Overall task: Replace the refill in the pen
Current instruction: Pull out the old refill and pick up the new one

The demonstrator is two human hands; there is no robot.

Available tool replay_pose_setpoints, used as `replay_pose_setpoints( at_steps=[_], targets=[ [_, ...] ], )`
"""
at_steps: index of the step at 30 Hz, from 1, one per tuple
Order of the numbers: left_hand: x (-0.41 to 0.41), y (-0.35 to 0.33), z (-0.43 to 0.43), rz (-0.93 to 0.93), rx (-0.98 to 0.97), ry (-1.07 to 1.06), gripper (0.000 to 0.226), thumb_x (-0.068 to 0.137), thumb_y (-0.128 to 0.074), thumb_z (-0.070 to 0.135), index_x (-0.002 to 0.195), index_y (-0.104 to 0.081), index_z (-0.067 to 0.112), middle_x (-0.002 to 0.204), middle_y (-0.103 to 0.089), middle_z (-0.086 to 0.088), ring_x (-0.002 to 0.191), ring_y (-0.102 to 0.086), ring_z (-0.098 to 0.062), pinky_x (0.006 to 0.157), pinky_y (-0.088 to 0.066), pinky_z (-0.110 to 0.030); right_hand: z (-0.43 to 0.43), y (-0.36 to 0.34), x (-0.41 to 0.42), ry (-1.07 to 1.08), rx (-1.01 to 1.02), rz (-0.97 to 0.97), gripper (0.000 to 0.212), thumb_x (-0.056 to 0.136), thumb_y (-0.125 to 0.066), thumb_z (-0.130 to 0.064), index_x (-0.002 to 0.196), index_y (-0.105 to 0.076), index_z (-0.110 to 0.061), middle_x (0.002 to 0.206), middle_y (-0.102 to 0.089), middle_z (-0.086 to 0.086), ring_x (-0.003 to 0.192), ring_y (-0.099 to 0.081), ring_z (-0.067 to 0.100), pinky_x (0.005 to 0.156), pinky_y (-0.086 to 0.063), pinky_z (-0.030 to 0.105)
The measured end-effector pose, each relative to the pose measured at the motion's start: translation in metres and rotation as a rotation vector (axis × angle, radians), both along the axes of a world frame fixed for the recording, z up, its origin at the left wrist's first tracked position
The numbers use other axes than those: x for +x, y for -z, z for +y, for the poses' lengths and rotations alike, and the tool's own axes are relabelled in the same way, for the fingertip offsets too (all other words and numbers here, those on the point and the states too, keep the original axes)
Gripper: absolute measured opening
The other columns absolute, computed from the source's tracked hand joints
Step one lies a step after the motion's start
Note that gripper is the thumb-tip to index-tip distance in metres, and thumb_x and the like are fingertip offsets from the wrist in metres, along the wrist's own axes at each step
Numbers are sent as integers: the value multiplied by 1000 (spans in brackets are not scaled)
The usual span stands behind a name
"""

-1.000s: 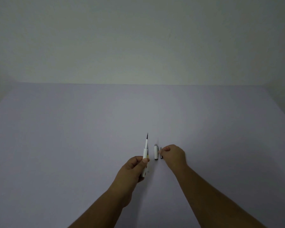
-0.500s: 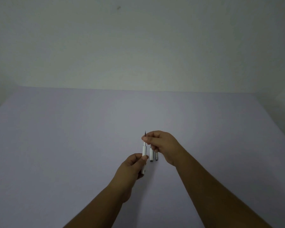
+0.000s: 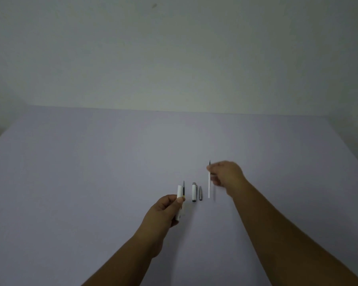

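My left hand grips the lower part of the white pen barrel, which points up and away from me. A thin dark strip with a yellowish end shows along the barrel's right side; I cannot tell if it belongs to the barrel. My right hand pinches a thin white refill near its dark tip, out of the barrel and well to its right, hanging just above the table. On the table between the hands lie the white pen cap and a small grey metal tip piece.
The lilac table surface stretches wide on all sides, ending at a pale wall at the back. The left table edge slants toward me.
My right hand took hold of the refill at its tip, drew it out of the barrel and carried it to the right. The left hand kept the barrel nearly in place.
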State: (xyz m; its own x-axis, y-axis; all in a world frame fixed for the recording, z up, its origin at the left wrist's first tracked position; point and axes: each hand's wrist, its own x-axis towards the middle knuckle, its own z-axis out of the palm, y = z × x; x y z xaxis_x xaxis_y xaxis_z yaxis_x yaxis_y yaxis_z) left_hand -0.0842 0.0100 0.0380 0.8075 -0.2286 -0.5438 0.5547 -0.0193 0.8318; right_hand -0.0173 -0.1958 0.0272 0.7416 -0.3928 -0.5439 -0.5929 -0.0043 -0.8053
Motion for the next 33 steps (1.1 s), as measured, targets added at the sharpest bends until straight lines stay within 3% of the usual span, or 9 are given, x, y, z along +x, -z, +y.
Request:
replay_pose_setpoints(
  at_steps=[3,5,9,16,22,24,28,30,33],
  targets=[
    [4,1,1,7,14,-26,19,91,-58,24,98,-70,12,72,-59,2,69,-52,-13,73,-49,-25,5,41,-13,-146,-232,114,24,81,-68,-13,58,-60,-11,62,-61,13,59,-60,27,73,-55,41],
    [6,3,2,8,21,-26,17,91,-58,25,96,-71,15,76,-59,1,72,-52,-14,76,-49,-27,8,57,-15,-199,-368,115,16,79,-70,-20,68,-69,-9,74,-69,16,77,-68,34,83,-57,43],
    [9,9,4,26,40,-29,19,90,-58,27,99,-71,15,77,-60,-1,77,-53,-17,79,-51,-29,11,62,-15,-210,-502,92,22,81,-68,-23,89,-74,-3,89,-74,16,87,-69,30,76,-48,26],
    [12,11,3,39,30,-34,14,90,-59,24,94,-71,18,75,-62,0,74,-54,-15,76,-50,-26,14,71,-13,-228,-542,90,22,82,-68,-24,84,-74,-2,82,-74,19,71,-65,27,75,-54,34],
    [15,14,3,44,38,-44,13,90,-60,24,90,-72,18,62,-63,9,68,-54,-13,71,-50,-24,12,73,-12,-228,-539,108,25,82,-67,-26,85,-73,-2,82,-73,16,76,-68,28,74,-53,32],
    [15,14,3,42,45,-41,13,90,-60,24,90,-71,18,67,-64,7,70,-55,-13,70,-50,-24,13,72,-12,-224,-536,110,27,83,-67,-26,86,-72,0,84,-73,19,74,-66,27,75,-53,34],
    [18,15,4,45,51,-61,13,90,-60,24,93,-70,16,76,-63,1,74,-56,-15,71,-51,-24,24,59,-8,-147,-603,28,21,88,-58,-26,92,-66,-7,97,-70,13,91,-64,28,79,-50,33],
    [19,15,5,42,57,-69,13,89,-61,25,94,-70,17,77,-63,1,76,-57,-15,71,-51,-24,38,51,-2,-198,-617,-8,20,89,-55,-28,92,-66,-11,98,-68,10,89,-64,27,74,-52,33],
    [20,16,7,31,68,-69,18,89,-61,27,101,-70,16,75,-62,3,74,-56,-15,70,-50,-24,64,48,6,-469,-749,77,32,91,-50,-36,103,-66,-12,105,-66,8,95,-63,26,72,-46,30]
  ],
)
